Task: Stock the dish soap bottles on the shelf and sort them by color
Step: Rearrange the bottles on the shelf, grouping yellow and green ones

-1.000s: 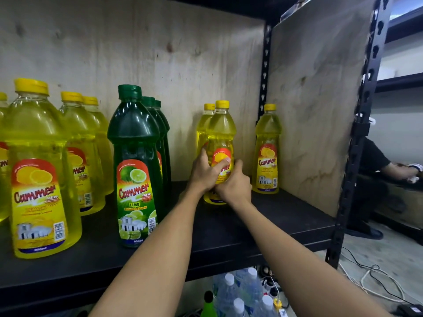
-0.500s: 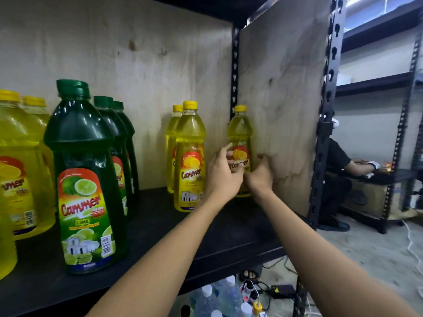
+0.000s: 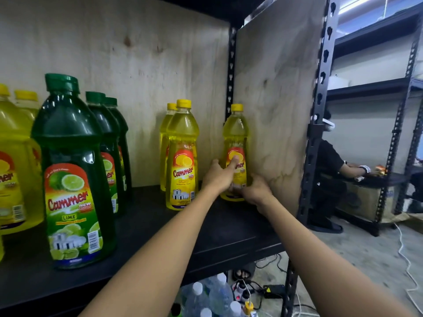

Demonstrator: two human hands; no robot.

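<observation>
A small yellow lemon soap bottle (image 3: 235, 133) stands at the far right of the black shelf (image 3: 224, 234), close to the wooden side panel. My left hand (image 3: 218, 176) grips its left side, thumb across the label. My right hand (image 3: 256, 191) wraps its lower right side. Two more small yellow bottles (image 3: 182, 154) stand in a row just to the left. Three green lime bottles (image 3: 71, 170) line up further left, and large yellow bottles (image 3: 13, 156) fill the left edge.
Plywood panels (image 3: 274, 99) close the back and right side of the bay. Water bottles (image 3: 206, 296) and a power strip with cables (image 3: 247, 291) lie on the floor below. A seated person (image 3: 332, 170) works at another rack on the right.
Both hands left the front middle yellow bottle and moved right onto the rightmost yellow bottle, closing round it. The view swung right.
</observation>
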